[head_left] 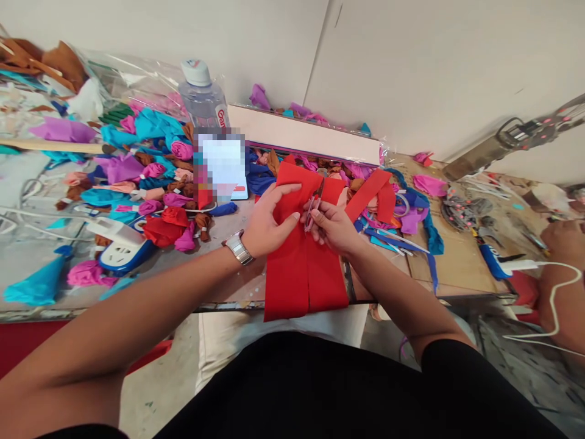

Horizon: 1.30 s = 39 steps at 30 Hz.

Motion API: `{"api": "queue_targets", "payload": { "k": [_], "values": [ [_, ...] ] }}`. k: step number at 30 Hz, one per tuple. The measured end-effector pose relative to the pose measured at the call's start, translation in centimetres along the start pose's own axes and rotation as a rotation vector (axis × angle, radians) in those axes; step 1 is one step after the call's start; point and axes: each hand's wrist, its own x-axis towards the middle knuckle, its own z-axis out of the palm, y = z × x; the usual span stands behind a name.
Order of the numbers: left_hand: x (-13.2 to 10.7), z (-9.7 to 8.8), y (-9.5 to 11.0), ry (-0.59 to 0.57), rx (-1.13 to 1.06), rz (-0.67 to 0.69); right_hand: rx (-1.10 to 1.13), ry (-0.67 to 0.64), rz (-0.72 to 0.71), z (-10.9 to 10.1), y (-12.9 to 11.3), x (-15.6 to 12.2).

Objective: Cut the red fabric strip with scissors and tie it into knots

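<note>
A long piece of red fabric [287,277] lies over the table edge in front of me, with a lengthwise slit or gap down its lower part. My left hand [274,222] rests on its left side, thumb and fingers apart, pressing on the cloth. My right hand [329,227] is closed around the pinkish handles of small scissors [312,210]. Their dark blades point away from me, over the upper part of the red cloth. Whether the blades are apart is hard to make out. Another red strip [370,195] lies just beyond my right hand.
Bundled cloth flowers [173,225] and scraps cover the left side. A water bottle [203,97] and a phone [223,164] stand at the back, beside a long pale box [306,131]. A power strip [125,250] lies left. At far right is another person's arm [560,280].
</note>
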Motion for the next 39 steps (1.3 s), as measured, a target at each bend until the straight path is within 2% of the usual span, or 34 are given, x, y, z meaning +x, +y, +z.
{"api": "queue_targets", "payload": {
  "k": [28, 39],
  "values": [
    [-0.03, 0.04, 0.07, 0.008, -0.012, 0.04, 0.005, 0.006, -0.005, 0.09, -0.12, 0.1],
    [0.0, -0.04, 0.09, -0.013, -0.002, 0.014, 0.004, 0.006, -0.01, 0.06, -0.06, 0.14]
  ]
}}
